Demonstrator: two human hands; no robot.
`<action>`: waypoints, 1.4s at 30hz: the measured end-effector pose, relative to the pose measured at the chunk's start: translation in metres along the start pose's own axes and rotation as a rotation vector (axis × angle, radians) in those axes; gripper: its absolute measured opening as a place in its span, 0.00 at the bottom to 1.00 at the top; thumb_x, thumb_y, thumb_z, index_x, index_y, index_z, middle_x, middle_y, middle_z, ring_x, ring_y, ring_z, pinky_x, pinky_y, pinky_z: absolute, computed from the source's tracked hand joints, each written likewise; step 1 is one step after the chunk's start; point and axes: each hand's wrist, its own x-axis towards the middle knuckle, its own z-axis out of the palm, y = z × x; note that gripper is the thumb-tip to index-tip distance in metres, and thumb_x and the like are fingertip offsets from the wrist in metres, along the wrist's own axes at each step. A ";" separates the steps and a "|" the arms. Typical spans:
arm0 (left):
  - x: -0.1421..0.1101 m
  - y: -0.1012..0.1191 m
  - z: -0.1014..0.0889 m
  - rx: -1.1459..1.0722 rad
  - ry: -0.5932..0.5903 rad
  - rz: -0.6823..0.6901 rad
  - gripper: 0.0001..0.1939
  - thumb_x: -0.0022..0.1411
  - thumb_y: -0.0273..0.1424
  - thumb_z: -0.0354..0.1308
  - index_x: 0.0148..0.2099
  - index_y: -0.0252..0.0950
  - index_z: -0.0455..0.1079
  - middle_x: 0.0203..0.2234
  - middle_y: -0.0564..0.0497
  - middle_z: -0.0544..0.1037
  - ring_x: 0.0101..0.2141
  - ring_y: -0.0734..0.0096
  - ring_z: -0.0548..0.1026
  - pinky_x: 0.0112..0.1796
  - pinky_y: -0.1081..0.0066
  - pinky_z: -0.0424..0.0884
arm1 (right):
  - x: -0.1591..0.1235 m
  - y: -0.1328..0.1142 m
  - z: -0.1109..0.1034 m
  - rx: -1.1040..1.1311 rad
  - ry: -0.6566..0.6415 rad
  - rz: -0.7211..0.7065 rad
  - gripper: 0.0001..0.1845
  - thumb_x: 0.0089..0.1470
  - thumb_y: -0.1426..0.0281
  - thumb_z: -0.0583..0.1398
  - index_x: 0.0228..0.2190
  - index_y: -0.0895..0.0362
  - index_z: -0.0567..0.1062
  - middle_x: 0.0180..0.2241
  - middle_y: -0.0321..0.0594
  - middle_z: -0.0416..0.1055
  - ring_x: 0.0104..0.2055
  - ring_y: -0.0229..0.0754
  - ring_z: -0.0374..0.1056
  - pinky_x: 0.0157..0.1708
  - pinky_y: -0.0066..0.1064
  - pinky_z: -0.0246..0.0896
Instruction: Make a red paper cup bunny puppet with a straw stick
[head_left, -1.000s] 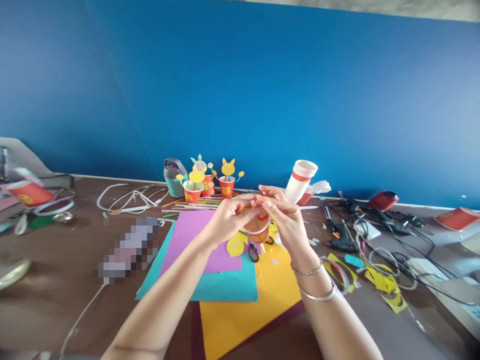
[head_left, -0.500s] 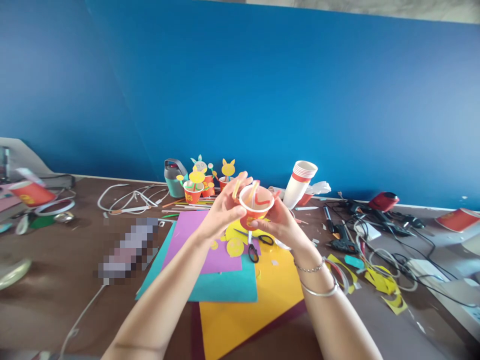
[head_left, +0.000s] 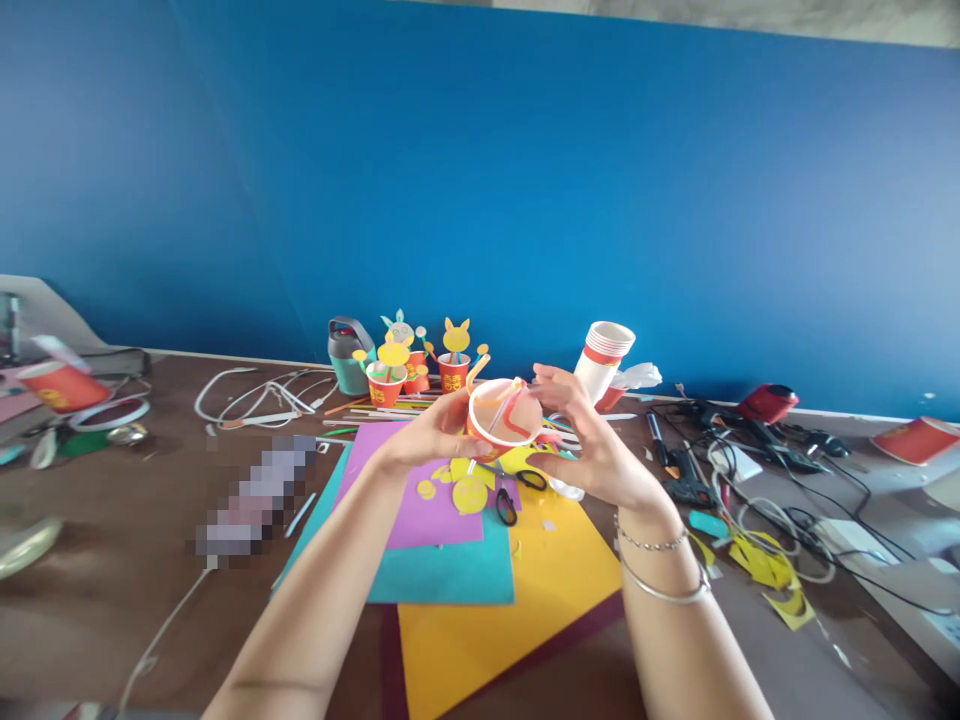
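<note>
A red paper cup with a white rim is held up over the coloured sheets, its mouth tilted toward me. My left hand grips its left side. Bent straws pass through the cup: an orange straw sticks up at the left rim, and a red straw lies inside toward the right wall. My right hand is at the cup's right, thumb and fingers spread apart; whether a fingertip touches the rim is unclear. Below the cup lie black-handled scissors and yellow paper cutouts.
Decorated cups stand at the back beside a teal-grey bottle. Right of them stand stacked white cups. A glue gun and tangled cables lie at right. Purple, teal and yellow sheets cover the middle.
My right hand has come off the cup, moving right with its fingers spreading. My left hand has gone from spread beside the cup to gripping it, and the cup has shifted slightly left.
</note>
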 end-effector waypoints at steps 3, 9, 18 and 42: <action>-0.002 -0.005 -0.005 -0.059 -0.041 -0.015 0.31 0.49 0.35 0.72 0.56 0.38 0.72 0.49 0.42 0.79 0.50 0.51 0.76 0.49 0.61 0.71 | 0.000 -0.004 -0.006 -0.010 -0.098 -0.032 0.19 0.53 0.71 0.67 0.47 0.45 0.75 0.64 0.41 0.55 0.69 0.55 0.49 0.64 0.53 0.52; 0.001 -0.021 0.008 -0.186 0.096 0.007 0.34 0.52 0.44 0.69 0.60 0.40 0.69 0.56 0.42 0.75 0.57 0.47 0.70 0.54 0.59 0.67 | 0.001 -0.006 0.001 0.035 0.146 -0.072 0.16 0.53 0.70 0.67 0.44 0.47 0.74 0.52 0.43 0.65 0.58 0.51 0.64 0.55 0.47 0.65; 0.011 -0.028 0.027 -0.225 0.239 -0.023 0.34 0.55 0.55 0.60 0.54 0.35 0.73 0.48 0.41 0.80 0.46 0.51 0.78 0.42 0.64 0.73 | 0.000 -0.021 0.001 -0.136 0.252 -0.176 0.04 0.58 0.71 0.63 0.34 0.49 0.74 0.45 0.41 0.72 0.50 0.50 0.69 0.50 0.49 0.65; -0.004 0.010 0.008 0.122 -0.142 0.122 0.51 0.38 0.36 0.77 0.65 0.40 0.63 0.48 0.42 0.78 0.52 0.47 0.74 0.50 0.62 0.70 | -0.009 -0.045 -0.001 -0.146 -0.110 -0.041 0.03 0.61 0.68 0.61 0.35 0.49 0.70 0.49 0.42 0.73 0.57 0.52 0.65 0.50 0.46 0.64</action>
